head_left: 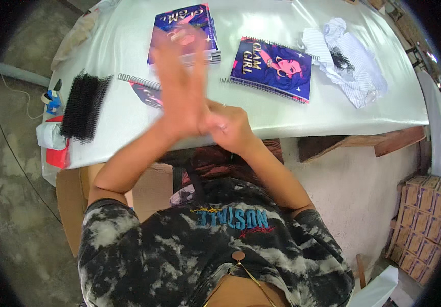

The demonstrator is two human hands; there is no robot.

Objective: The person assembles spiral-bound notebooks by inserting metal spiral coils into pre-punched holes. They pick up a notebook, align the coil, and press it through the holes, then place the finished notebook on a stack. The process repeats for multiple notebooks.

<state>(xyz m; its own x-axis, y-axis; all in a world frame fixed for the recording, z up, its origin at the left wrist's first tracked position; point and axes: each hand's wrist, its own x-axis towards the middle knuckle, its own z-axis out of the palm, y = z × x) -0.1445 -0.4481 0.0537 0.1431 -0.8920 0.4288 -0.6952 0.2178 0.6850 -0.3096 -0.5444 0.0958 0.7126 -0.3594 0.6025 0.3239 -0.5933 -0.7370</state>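
My left hand point(182, 84) is raised over the table with its fingers stretched out and apart, blurred by motion. Close against its wrist, my right hand point(229, 125) has its fingers curled in; whatever they may hold is hidden. Partly covered by my left hand and forearm lies a purple-and-pink notebook point(146, 95), with a metal-coloured spiral coil point(137, 81) sticking out to its left. Beyond the left fingers is a stack of notebooks point(179, 15) with illustrated covers. To the right sits a spiral-bound notebook point(274, 69), coils along its long edges and sticking out past its corners.
Black spiral coils point(85, 105) lie in a bundle at the left, beside a blue tape dispenser point(52, 102) and a red-and-white package point(54, 138). Crumpled striped cloth point(356, 77) with black bits point(341, 59) lies at the right of the pale covered table point(261, 20). Stacked boxes point(422, 225) stand lower right.
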